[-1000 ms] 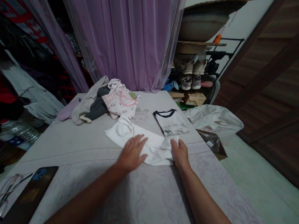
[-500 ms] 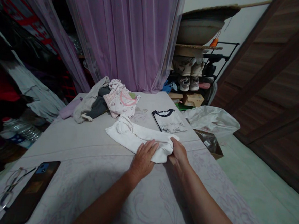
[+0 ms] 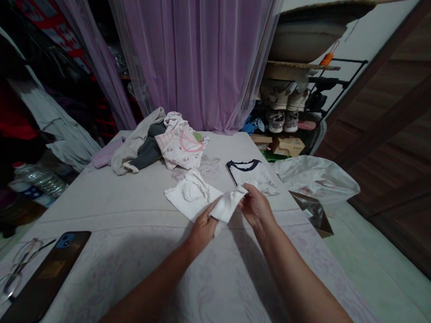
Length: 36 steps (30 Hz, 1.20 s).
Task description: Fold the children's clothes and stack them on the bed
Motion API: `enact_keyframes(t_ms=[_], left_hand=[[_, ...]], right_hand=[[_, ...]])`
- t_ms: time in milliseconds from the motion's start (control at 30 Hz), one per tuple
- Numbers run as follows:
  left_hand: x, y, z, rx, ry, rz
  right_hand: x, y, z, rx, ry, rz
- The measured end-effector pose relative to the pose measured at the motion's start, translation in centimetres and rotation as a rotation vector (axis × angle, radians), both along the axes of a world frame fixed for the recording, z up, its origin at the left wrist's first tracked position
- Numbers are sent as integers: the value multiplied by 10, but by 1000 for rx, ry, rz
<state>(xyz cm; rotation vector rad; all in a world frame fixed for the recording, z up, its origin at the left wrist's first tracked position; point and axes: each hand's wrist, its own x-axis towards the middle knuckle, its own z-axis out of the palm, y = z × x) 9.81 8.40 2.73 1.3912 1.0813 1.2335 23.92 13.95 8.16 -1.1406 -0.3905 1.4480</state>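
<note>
Both hands hold a bunched white garment (image 3: 193,195) near the middle of a pale patterned bedsheet (image 3: 131,209). The left hand (image 3: 202,232) is almost closed on its near edge, with the fingertips hidden in the cloth. Just beside it, the right hand (image 3: 257,207) pinches a folded flap (image 3: 229,205) of the garment between thumb and fingers. The folds hide any neckline or sleeves. At 1 o'clock, a white T-shirt (image 3: 250,173) with a navy collar lies partly hidden behind the flap. At 11 o'clock, a pink-printed top (image 3: 179,148) overlaps a heap of grey clothes (image 3: 135,143), their shapes hard to separate. At 8 o'clock, a phone (image 3: 47,273) lies beside eyeglasses (image 3: 13,280).
</note>
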Motion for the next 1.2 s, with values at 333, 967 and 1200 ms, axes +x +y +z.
enact_keyframes(t_ms=[333, 967, 1200], left_hand=[[-98, 73, -14, -226, 50, 509], [-135, 66, -11, -501, 397, 484], [-144, 62, -4, -478, 677, 437]], right_hand=[[-92, 79, -10, 36, -360, 462], [-47, 79, -63, 279, -1557, 538], [-33, 68, -54, 175, -1569, 598]])
